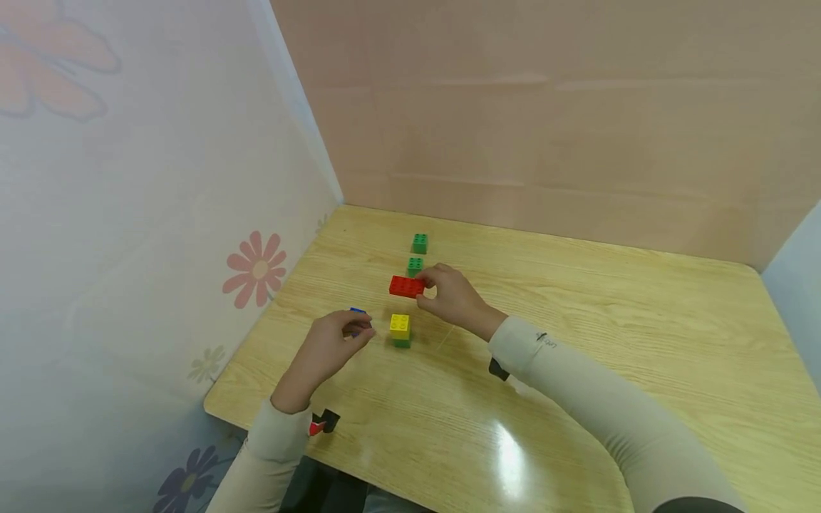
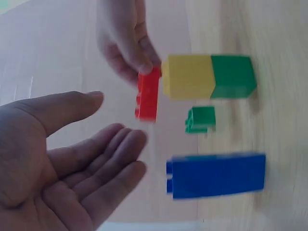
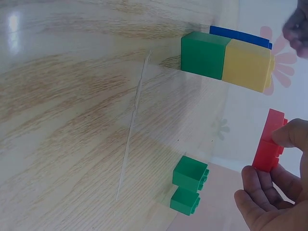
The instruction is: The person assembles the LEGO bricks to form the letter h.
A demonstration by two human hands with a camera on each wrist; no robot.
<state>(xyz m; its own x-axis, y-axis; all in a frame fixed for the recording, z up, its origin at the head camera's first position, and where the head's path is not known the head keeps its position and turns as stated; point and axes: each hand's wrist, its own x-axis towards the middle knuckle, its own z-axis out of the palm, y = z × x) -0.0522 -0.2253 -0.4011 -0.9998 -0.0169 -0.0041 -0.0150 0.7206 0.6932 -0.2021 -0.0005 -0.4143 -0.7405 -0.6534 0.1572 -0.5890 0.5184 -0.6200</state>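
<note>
My right hand (image 1: 455,298) pinches a long red toy building brick (image 1: 405,287) by one end, thumb and fingertips on it. The brick is off the table, studs up. In front of it stands a yellow brick (image 1: 400,325) on top of a green brick (image 1: 402,343). My left hand (image 1: 330,343) hovers beside a tall blue block (image 2: 219,175), its fingers loosely bent and holding nothing. From the head view the left hand mostly hides the blue block. Behind the red brick stand two small green bricks, a nearer one (image 1: 415,266) and a farther one (image 1: 420,244).
The wooden table (image 1: 609,342) meets a flower-patterned wall (image 1: 160,214) on the left and a brown panel (image 1: 545,121) at the back. Black straps or bands show by both wrists. A thin pale line (image 3: 134,120) runs along the tabletop.
</note>
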